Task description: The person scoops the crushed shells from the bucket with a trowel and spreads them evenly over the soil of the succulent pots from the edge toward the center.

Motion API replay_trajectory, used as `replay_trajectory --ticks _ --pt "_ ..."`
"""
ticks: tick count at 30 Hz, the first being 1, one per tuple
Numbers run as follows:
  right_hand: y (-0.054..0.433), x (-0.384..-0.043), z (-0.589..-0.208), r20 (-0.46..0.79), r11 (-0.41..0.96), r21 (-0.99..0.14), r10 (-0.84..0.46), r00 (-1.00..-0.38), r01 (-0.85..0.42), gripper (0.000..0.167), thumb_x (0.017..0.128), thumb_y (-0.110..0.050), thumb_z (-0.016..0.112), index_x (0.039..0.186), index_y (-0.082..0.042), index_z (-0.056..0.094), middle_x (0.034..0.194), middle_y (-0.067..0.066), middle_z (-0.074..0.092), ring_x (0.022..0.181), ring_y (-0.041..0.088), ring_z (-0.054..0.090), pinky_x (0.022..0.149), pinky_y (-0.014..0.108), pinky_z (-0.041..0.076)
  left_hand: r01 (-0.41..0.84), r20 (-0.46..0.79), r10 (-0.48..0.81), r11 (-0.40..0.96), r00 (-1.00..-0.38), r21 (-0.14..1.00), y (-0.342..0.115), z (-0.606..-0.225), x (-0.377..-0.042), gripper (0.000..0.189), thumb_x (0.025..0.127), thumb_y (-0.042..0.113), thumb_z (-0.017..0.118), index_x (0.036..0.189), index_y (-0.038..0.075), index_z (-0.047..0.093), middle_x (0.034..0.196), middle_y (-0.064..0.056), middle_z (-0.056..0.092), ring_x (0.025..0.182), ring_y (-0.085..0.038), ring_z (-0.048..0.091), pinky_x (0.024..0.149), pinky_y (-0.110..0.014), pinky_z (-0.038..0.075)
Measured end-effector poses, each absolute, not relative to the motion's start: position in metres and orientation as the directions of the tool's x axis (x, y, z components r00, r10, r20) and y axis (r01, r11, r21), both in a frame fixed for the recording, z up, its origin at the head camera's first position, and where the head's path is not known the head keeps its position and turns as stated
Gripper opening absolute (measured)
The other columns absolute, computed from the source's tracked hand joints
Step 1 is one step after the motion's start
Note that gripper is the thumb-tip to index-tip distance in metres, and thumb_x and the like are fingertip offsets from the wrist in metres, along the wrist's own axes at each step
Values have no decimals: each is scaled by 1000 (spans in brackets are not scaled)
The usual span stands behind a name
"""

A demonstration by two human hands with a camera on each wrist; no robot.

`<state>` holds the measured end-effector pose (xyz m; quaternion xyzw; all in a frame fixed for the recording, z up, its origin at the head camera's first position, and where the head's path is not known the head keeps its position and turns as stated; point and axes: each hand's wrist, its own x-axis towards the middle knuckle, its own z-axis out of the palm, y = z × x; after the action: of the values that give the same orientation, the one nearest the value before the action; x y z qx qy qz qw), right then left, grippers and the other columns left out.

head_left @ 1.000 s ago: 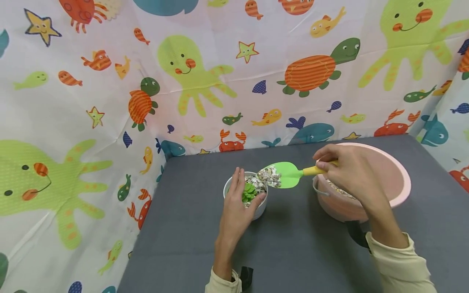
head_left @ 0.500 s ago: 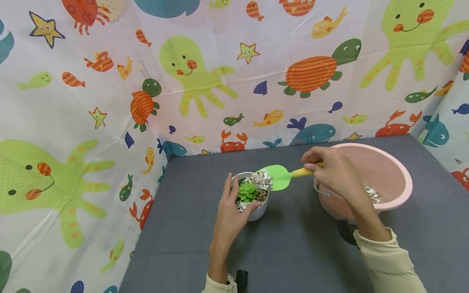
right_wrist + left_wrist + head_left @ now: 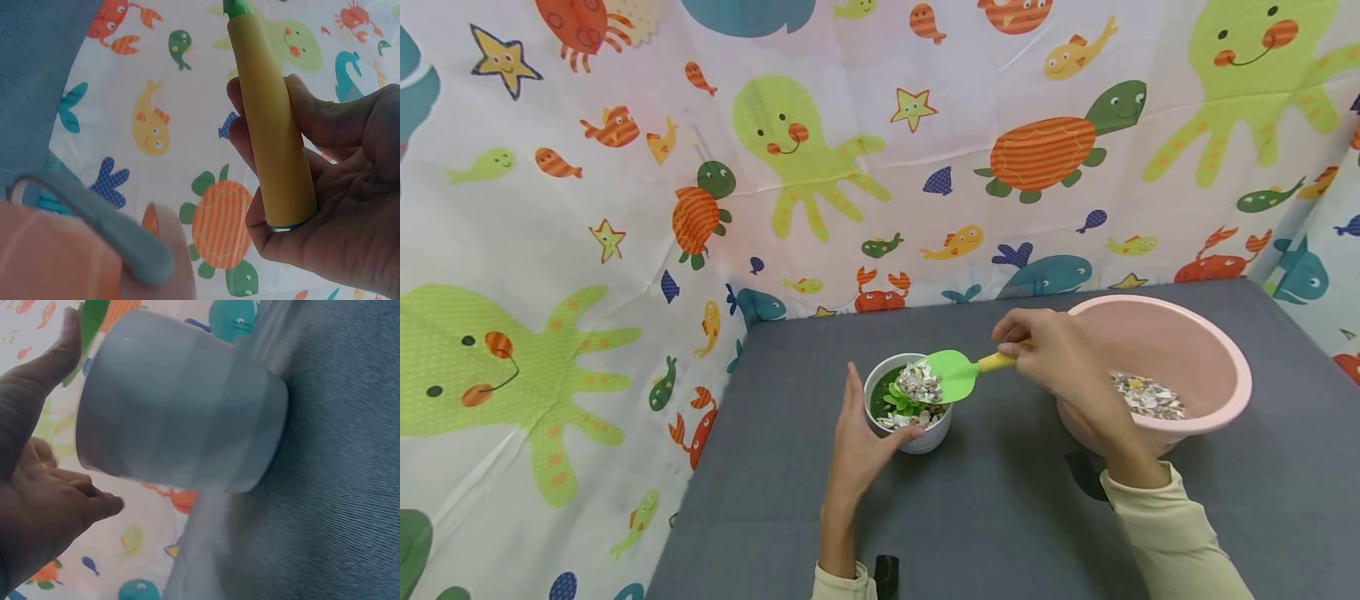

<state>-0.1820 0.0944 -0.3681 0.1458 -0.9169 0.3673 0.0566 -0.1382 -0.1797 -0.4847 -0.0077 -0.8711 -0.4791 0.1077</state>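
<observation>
A white pot holding a green succulent and pale pebbles stands on the grey tabletop. My left hand is at the pot's near left side, thumb by the front rim and fingers extended. In the left wrist view the ribbed pot wall lies beyond the spread thumb and fingers; whether they touch it, I cannot tell. My right hand grips the yellow handle of a toy trowel. Its green blade is over the pot's right rim, with a heap of small stones at its tip, partly covering the plant.
To the right, a pink bucket holds loose stones at its bottom; the right forearm passes in front of it. Its grey handle shows close up in the right wrist view. A sea-animal curtain borders the table's back and left.
My right hand has moved left, bringing the trowel's heaped tip further over the pot. My left hand's fingers have shifted outward from over the plant to the pot's left side.
</observation>
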Motion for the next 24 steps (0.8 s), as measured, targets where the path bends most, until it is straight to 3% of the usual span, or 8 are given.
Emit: replay_trajectory --ticks 5,11,20,24 --pt "82 -186 -371 217 706 -626 -248 -944 -330 11 93 -1 72 102 -4 78 96 15 79 87 29 72 81 46 60 101 167 -103 466 -981 879 -185 -495 -142 147 67 38 100 169 18 -3 176 -9 20 163 -35 22 127 -62 28" --pt "68 -190 -376 280 740 -550 -275 -920 -388 9 89 -1 75 90 -7 82 87 10 81 80 27 70 80 47 49 97 133 -59 418 -989 903 -189 -510 -148 152 62 31 103 169 16 -4 176 -8 22 162 -31 24 128 -59 28" --pt "34 -182 -371 362 823 -337 -335 -870 -457 10 78 -1 84 85 -8 81 80 6 77 81 24 62 87 51 42 70 93 -35 405 -995 911 -193 -511 -151 141 64 34 102 170 16 11 174 -12 25 159 -33 31 127 -60 31" --pt "17 -173 -367 413 844 -189 -395 -821 -501 17 73 -4 91 85 -9 80 78 5 76 79 23 59 84 49 41 92 108 -18 395 -994 914 -193 -511 -150 131 64 31 102 168 18 23 167 -9 41 152 -29 43 124 -58 35"
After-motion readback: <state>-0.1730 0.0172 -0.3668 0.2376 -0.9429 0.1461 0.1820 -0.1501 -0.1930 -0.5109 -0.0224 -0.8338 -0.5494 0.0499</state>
